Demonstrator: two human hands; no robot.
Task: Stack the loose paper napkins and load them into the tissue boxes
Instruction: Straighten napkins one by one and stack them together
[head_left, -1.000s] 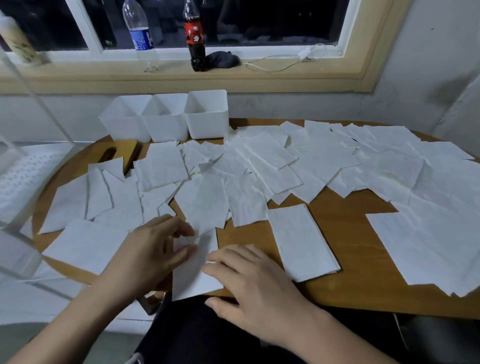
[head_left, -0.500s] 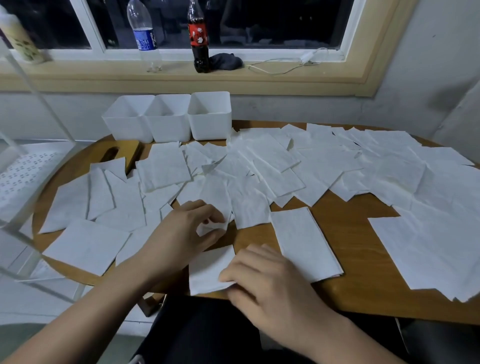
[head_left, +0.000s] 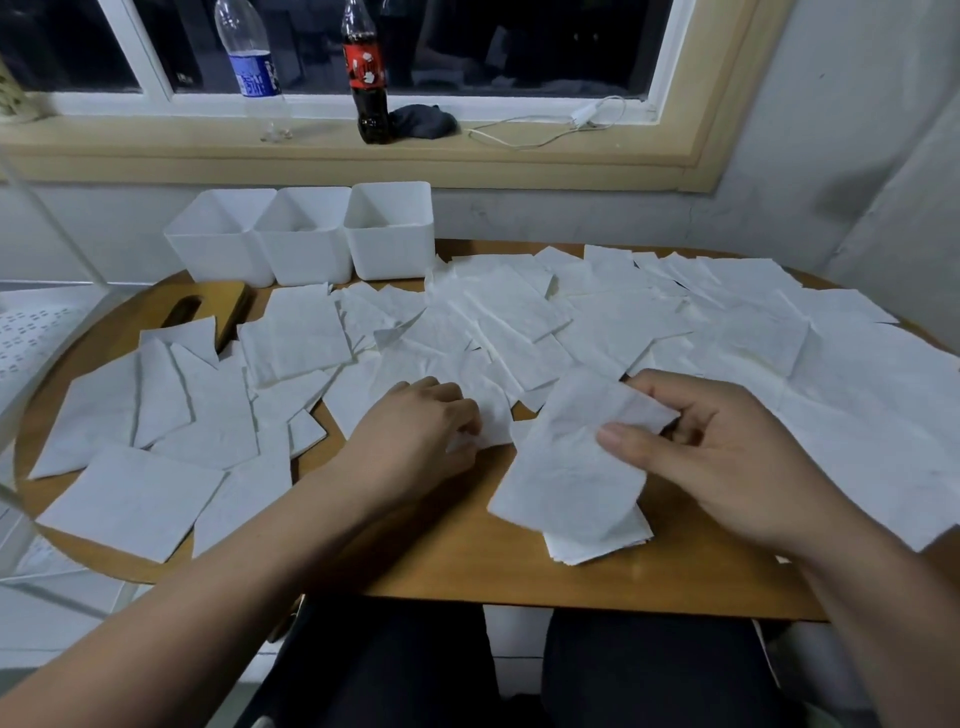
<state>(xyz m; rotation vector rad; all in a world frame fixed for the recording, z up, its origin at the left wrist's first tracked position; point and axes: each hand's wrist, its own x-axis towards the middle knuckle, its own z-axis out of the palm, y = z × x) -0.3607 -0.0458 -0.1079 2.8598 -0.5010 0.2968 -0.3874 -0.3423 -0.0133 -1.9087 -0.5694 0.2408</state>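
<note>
Pinching napkin (head_left: 566, 467) in my right grip (head_left: 727, 467) over stack (head_left: 597, 545); left grip (head_left: 410, 436) curled on another sheet (head_left: 491, 415). Limp paper, may land crooked.

Your loose napkins (head_left: 597, 322) lie white and creased, overlapping flat across most of the table. A single napkin (head_left: 571, 457) hangs tilted, pinched in your right hand (head_left: 727, 467) above a small stack (head_left: 587, 548) at the near edge. Your left hand (head_left: 415, 436) grips a second napkin (head_left: 493, 415). Three white, open-topped tissue boxes (head_left: 306, 239) stand touching in a row at the far left.
</note>
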